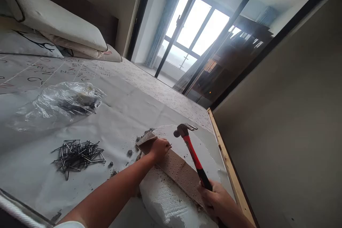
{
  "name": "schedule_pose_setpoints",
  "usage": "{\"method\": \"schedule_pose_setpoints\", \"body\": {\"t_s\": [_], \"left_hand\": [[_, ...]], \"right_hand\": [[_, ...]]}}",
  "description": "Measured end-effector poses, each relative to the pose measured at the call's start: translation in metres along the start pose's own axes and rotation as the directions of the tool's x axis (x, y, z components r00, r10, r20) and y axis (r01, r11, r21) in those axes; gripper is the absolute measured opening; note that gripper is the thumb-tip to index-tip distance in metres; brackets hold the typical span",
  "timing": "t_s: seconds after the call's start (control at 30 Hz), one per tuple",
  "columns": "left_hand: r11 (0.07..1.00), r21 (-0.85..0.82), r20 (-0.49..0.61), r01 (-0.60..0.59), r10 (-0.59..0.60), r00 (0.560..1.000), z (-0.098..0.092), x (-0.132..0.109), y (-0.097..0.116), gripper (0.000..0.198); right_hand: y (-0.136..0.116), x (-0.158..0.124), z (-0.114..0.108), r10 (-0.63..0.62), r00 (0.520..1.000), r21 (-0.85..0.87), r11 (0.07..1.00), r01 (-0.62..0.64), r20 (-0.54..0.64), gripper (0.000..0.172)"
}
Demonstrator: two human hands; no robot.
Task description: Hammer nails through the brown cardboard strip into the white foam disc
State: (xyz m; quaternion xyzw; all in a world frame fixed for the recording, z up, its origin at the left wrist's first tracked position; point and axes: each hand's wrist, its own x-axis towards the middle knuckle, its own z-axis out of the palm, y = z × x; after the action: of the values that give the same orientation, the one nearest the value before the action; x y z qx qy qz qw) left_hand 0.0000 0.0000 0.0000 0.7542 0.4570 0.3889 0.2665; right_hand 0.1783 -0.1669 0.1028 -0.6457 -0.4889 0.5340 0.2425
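My right hand (pixel 217 197) is wrapped around the black grip of a claw hammer (pixel 192 149) with a red and black handle. The hammer's dark head is raised, its claw pointing right. My left hand (pixel 159 149) rests on a brown board (pixel 183 172) dotted with small holes, fingers pinched together. Whatever sits between those fingertips is too small to make out. Under the board lies a thick white foam block (pixel 165 196) with crumbly edges. A loose pile of nails (pixel 78 155) lies on the sheet to the left.
A clear plastic bag (pixel 66 101) with dark contents lies behind the nails. Grey crumbs (pixel 129 153) are scattered beside the foam. A pale sheet (pixel 120 114) covers the bed; pillows (pixel 61 21) are stacked at the back left. A wooden rail (pixel 224 153) runs along the right.
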Motion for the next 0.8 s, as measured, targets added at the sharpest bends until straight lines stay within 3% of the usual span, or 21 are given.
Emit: {"method": "schedule_pose_setpoints", "body": {"t_s": [0.1,0.27,0.43,0.63,0.8], "left_hand": [[1.000,0.017,0.018,-0.003,0.003,1.000,-0.001,0.000,0.000,0.021],[0.997,0.073,0.031,0.010,-0.012,0.999,0.000,0.000,0.000,0.018],[0.994,0.102,0.051,-0.028,0.023,0.998,0.000,0.000,0.000,0.020],[0.990,0.135,0.063,-0.032,0.024,0.998,0.000,-0.001,-0.002,0.020],[0.998,0.030,0.042,-0.056,0.055,0.998,0.002,0.000,-0.005,0.018]], "right_hand": [[0.000,-0.001,0.000,-0.033,0.999,0.046,0.998,0.035,-0.028,0.036],[0.010,0.003,0.005,0.124,0.992,-0.041,0.992,-0.123,0.023,0.034],[0.012,0.002,-0.005,-0.045,0.999,0.083,0.996,0.046,-0.025,0.035],[0.022,0.009,0.002,0.103,0.995,-0.032,0.994,-0.103,0.015,0.030],[0.022,0.006,-0.007,-0.004,0.999,0.067,0.998,0.007,-0.052,0.033]]}}
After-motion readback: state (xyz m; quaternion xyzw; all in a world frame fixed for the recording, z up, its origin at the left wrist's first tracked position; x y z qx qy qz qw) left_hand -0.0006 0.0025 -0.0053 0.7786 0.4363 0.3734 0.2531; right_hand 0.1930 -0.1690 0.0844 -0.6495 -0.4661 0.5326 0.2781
